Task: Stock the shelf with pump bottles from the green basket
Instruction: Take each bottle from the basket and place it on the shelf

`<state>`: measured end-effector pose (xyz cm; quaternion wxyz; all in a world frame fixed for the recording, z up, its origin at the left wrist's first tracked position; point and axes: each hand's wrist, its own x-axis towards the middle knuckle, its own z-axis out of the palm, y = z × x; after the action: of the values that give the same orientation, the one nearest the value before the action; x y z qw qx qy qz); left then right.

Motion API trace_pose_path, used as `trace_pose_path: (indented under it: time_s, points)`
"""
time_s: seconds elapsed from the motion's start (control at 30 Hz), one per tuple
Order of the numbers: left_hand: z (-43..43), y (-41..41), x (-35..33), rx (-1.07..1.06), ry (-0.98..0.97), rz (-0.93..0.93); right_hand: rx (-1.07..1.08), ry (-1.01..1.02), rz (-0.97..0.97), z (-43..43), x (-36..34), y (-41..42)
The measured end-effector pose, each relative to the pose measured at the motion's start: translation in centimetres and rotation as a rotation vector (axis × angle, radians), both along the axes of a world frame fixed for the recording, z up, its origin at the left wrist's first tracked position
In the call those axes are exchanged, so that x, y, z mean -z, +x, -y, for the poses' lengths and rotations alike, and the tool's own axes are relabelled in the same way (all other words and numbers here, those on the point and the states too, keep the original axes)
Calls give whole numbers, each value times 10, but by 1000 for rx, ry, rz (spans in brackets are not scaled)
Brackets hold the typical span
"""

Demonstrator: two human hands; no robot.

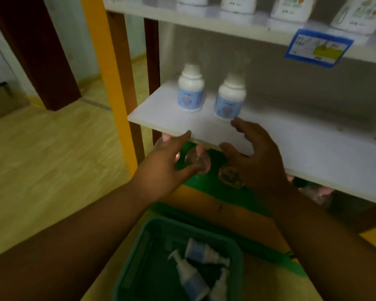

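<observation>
Head view: both your hands are empty. Your left hand (167, 164) is spread in front of the middle shelf (291, 144), at its front edge. Your right hand (258, 155) is loosely open, fingertips just beside the base of the right pump bottle (230, 98).

That bottle and the left pump bottle (191, 92) stand upright and close together near the shelf's front-left corner. At least three spare bottles (189, 276) lie in the green basket (152, 227) below.

Risks:
- A nudge from your right fingertips tips the right bottle. It's near the front edge, so it likely goes over, or it knocks its neighbour.
- Packing the next bottle in tight does the same.

Writing:
- Bottle labels are blue, print too blurred to read.
- Blue price tag (319, 47) with a yellow patch on the upper shelf (204, 20) edge: unreadable.
- White packs (291, 7) up there: unreadable too.
</observation>
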<state>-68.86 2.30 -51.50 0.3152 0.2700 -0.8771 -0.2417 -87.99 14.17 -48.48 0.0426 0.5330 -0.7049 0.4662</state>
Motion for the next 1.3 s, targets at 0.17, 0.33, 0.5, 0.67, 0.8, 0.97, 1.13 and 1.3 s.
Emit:
trace_pose_path:
  time_s: [0.17,0.33,0.5,0.67,0.8,0.97,1.13,1.3]
  points:
    - [-10,35,68,6,167,345,-174,308,-44,-31,62,54]
    - [-18,51,127,48,215,581,-218,765,-37,-58,137,66]
    - [-37,50,186,91,314,766,-290,1245,-5,-68,197,55]
    - [-62,32,237,92,565,795,-308,1384,65,-65,252,52]
    - [-81,36,273,99,673,881,-254,1523,165,-67,306,62]
    - [-88,47,294,135,698,955,-125,1657,228,-68,362,82]
    - [-76,52,306,113,707,1016,-262,1667,206,-67,388,102]
    - [-57,58,303,96,639,1009,-240,1568,411,-70,384,95]
